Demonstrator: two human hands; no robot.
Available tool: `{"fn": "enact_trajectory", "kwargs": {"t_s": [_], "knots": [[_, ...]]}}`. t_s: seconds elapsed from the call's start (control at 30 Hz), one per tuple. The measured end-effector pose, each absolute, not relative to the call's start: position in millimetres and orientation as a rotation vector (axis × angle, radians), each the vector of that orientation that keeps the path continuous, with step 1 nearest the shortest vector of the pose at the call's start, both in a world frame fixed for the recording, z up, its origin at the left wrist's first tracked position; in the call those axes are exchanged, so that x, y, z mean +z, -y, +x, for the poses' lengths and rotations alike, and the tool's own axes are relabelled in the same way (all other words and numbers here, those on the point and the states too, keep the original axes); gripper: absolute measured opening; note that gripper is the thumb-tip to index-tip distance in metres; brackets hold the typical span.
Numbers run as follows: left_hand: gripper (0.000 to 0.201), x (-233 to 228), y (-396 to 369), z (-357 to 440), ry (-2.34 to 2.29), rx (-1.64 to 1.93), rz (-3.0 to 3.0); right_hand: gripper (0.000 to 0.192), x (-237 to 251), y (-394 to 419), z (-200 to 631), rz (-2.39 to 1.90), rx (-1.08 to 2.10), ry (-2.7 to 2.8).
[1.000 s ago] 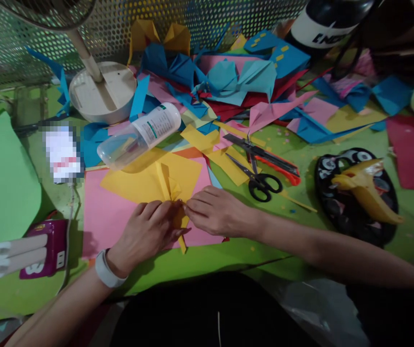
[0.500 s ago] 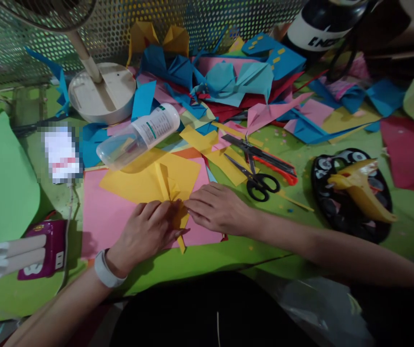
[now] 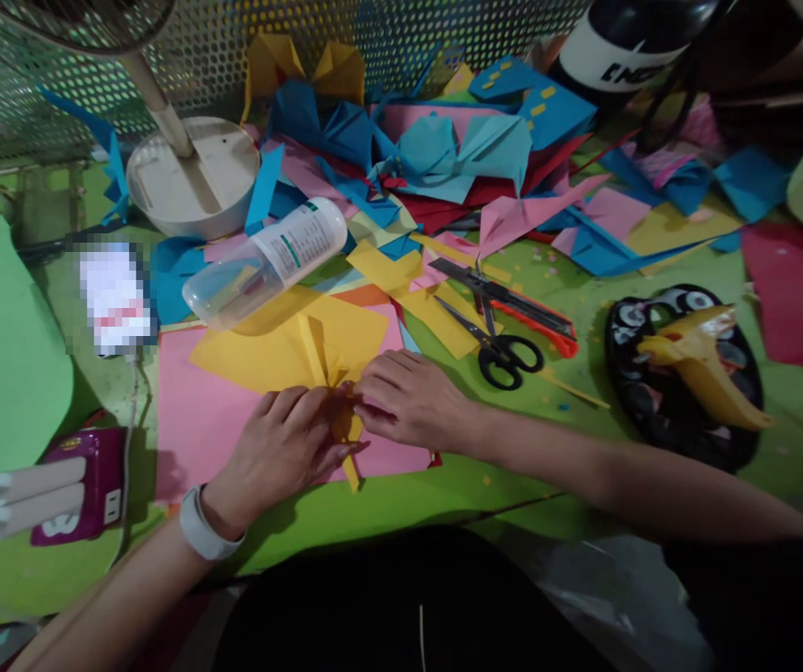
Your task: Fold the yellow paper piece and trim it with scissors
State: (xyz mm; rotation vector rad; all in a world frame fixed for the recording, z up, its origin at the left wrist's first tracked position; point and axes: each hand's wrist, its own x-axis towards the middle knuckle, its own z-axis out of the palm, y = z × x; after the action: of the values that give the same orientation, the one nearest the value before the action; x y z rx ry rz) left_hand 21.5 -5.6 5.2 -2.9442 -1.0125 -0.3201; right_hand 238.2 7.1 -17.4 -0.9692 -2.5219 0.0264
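A yellow folded paper (image 3: 282, 345) with wide wings and a narrow strip up its middle lies over pink paper (image 3: 195, 420). My left hand (image 3: 286, 439), a pale band on its wrist, pinches the folded paper's lower part from the left. From the right, my right hand (image 3: 405, 397) meets it with bent fingertips closed on the same fold. A thin yellow point sticks out below the fingers. The exact fold between the fingertips is hidden. Black-handled scissors (image 3: 503, 359) and a red utility knife (image 3: 531, 313) rest to the right of my right hand.
A clear plastic bottle (image 3: 268, 261) lies behind the yellow paper. At the left are a blurred phone (image 3: 116, 299), a purple box (image 3: 97, 485) and a fan base (image 3: 191, 187). Folded blue paper (image 3: 352, 135) is heaped at the back. A black tray (image 3: 629, 401) holds a banana peel (image 3: 710, 359).
My right hand has shifted very slightly left, its fingers a little more curled at the fold. The left hand keeps its pinch. The whole view has moved a little.
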Motion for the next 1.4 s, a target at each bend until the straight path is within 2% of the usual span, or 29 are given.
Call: {"fn": "enact_trajectory", "kwargs": {"t_s": [0.53,0.8,1.07,1.27,1.4], "knots": [[0.038,5,5,22,1.018,-0.322,-2.958,0.023,-11,0,238,-0.905,-0.184,2.628],[0.031,6,6,22,1.003,-0.311,-2.965,0.019,-10,2,241,-0.851,-0.288,2.618],[0.033,7,6,24,0.992,-0.312,-2.947,0.028,-9,6,242,-0.846,-0.233,2.579],[0.039,8,6,25,1.022,-0.288,-2.954,0.021,-9,8,240,-0.773,-0.326,2.571],[0.038,7,5,25,1.029,-0.29,-2.943,0.02,-9,9,239,-0.786,-0.252,2.564]]}}
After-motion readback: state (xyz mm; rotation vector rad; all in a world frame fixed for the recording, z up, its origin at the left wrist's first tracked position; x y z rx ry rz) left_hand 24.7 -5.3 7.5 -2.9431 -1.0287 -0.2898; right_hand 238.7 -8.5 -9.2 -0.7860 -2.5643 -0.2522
